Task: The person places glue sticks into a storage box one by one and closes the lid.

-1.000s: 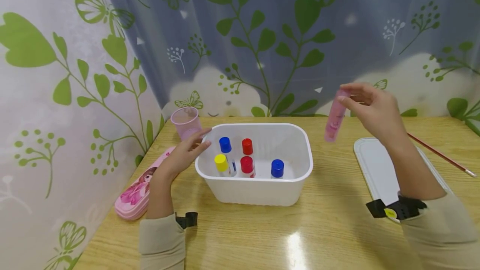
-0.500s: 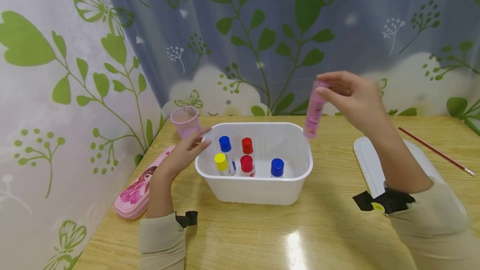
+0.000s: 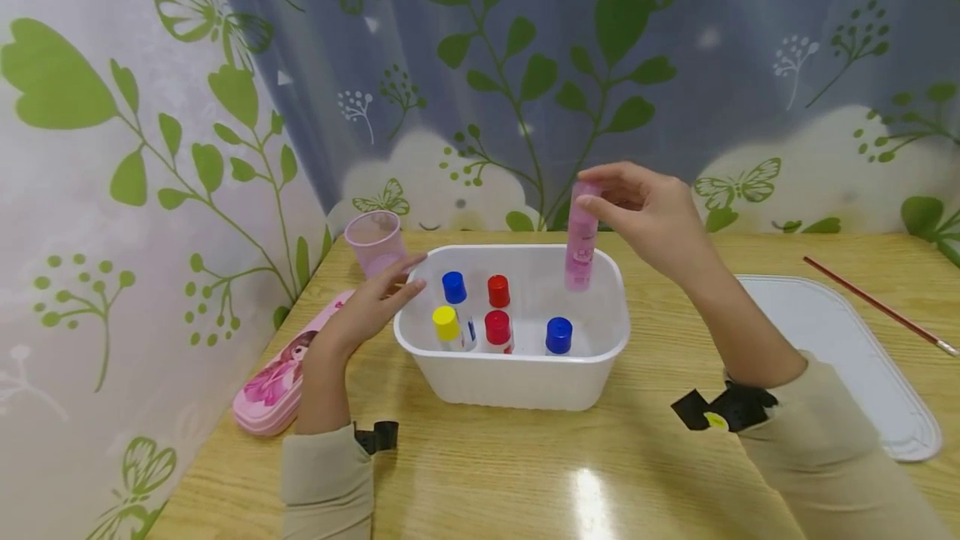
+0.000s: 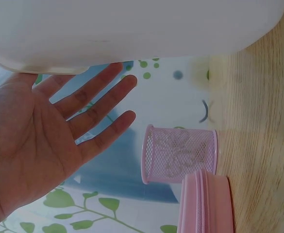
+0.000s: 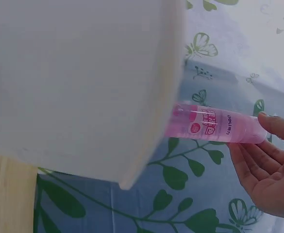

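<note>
My right hand (image 3: 651, 219) pinches a translucent pink glue stick (image 3: 581, 244) by its upper end, between thumb and fingers. The stick hangs nearly upright, its lower end overlapping the inside of the white plastic bin (image 3: 517, 382) at the back right. In the right wrist view the printed label of the glue stick (image 5: 212, 122) shows beyond the bin's rim. My left hand (image 3: 360, 315) rests at the bin's left rim, with its fingers extended in the left wrist view. Inside the bin stand several small bottles with blue (image 3: 558, 332), red (image 3: 498, 325) and yellow caps (image 3: 446, 322).
Behind my left hand stands a pink mesh pen cup (image 3: 375, 244). A pink pencil case (image 3: 273, 390) lies on the left side of the wooden table (image 3: 480, 473). To the right are a white tray-like lid (image 3: 847, 357) and a red pencil (image 3: 873, 302). Patterned curtain hangs behind.
My right hand has moved left with the glue stick, from right of the bin to over its right part. The left hand has stayed at the rim.
</note>
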`<action>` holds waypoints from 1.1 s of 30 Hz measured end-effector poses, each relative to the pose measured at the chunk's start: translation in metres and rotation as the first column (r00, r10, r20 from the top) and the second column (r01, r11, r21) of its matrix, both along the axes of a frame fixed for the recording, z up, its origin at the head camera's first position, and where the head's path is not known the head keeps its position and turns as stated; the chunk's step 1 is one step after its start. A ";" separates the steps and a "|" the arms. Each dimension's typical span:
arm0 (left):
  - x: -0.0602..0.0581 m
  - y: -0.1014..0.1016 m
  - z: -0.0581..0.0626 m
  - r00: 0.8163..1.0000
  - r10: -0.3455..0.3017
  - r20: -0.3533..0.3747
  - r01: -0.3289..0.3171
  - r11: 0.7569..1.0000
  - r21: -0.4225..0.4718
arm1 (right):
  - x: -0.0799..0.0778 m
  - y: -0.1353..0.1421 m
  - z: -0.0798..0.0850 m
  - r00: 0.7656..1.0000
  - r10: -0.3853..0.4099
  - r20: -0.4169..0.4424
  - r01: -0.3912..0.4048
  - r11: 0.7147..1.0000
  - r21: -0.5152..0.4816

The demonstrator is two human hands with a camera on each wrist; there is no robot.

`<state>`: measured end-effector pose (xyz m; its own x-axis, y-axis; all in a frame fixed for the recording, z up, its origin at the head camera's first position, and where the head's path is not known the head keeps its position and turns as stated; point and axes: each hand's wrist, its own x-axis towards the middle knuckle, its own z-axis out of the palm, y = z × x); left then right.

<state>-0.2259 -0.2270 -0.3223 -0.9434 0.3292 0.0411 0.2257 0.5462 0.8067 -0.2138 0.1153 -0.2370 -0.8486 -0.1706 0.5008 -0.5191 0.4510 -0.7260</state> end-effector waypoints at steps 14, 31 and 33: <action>0.001 0.000 0.001 1.000 0.007 0.004 -0.007 1.000 -0.002 | -0.013 -0.021 -0.041 0.997 0.061 0.056 -0.063 0.997 0.037; 0.001 0.000 0.000 1.000 0.008 0.012 -0.008 1.000 0.000 | -0.023 -0.028 -0.072 0.983 0.095 0.160 -0.109 0.991 0.083; 0.001 0.000 0.000 1.000 0.008 0.013 -0.008 1.000 0.003 | -0.023 -0.028 -0.072 0.981 0.106 0.163 -0.120 0.989 0.082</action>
<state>-0.2250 -0.2269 -0.3219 -0.9465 0.3213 0.0299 0.2108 0.5454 0.8112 -0.2370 0.0869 -0.3094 -0.8883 -0.3086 0.3402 -0.4528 0.4640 -0.7613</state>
